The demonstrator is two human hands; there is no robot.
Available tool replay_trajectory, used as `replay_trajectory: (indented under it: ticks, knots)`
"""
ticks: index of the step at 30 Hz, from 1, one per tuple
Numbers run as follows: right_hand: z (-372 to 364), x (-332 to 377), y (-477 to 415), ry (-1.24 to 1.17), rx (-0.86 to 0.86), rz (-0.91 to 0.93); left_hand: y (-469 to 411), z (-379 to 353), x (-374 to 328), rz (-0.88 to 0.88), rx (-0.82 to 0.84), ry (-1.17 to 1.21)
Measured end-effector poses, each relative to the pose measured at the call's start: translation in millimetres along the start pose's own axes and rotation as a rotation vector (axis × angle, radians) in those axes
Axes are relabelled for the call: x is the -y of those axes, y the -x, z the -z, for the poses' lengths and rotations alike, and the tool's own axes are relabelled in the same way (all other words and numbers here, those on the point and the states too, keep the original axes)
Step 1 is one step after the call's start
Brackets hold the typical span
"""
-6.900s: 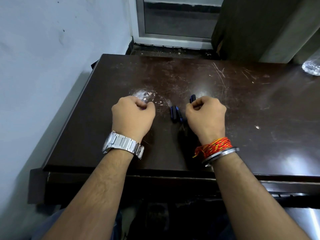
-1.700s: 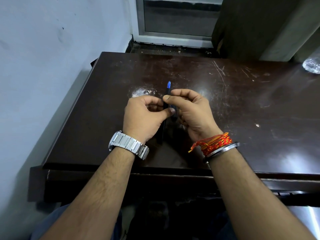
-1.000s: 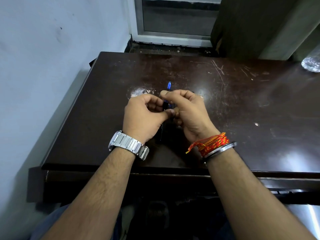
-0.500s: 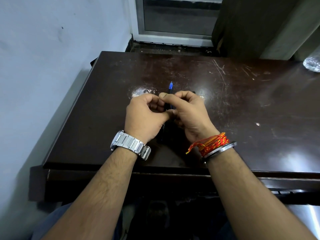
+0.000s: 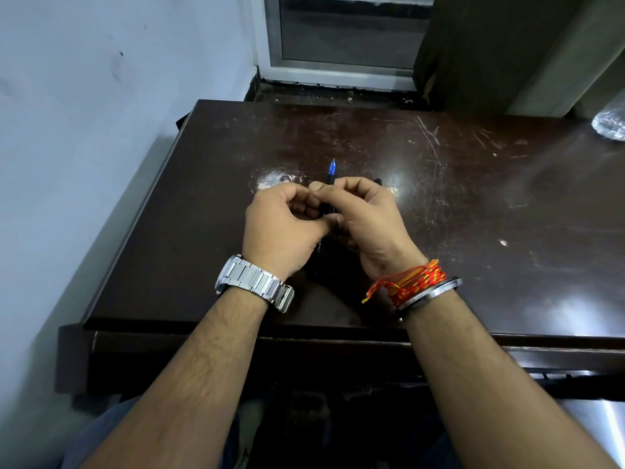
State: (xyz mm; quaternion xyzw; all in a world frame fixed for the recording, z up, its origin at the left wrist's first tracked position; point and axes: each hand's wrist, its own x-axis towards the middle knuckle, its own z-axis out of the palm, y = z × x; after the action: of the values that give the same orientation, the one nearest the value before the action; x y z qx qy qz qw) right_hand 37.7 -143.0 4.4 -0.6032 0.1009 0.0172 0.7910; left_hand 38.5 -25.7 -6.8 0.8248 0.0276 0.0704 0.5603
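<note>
A dark pen with a blue tip section (image 5: 331,170) points away from me above the dark brown table (image 5: 473,204). My left hand (image 5: 282,228) and my right hand (image 5: 365,221) meet at the table's middle, fingers curled round the pen's barrel. Most of the barrel is hidden between the hands. The lower end of the pen shows dark below my left thumb. A small dark piece (image 5: 377,180) lies on the table just behind my right hand's knuckles.
A pale wall runs along the table's left edge. A window frame (image 5: 338,67) and a dark curtain stand behind the table. A clear plastic object (image 5: 610,125) sits at the far right edge. A white smudge (image 5: 270,179) marks the tabletop.
Earlier both fists rested apart on the table with pen parts lying between them. Now the hands hold the pen together; over the last second they barely moved.
</note>
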Motion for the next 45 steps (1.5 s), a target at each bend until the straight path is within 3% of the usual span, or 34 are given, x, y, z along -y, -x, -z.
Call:
replay_trajectory:
  ticks: [45]
  knots:
    - [3.5,-5.2,-2.9,0.033,0.016,0.039,0.7,0.0,-0.9,0.029,-0.024,-0.042]
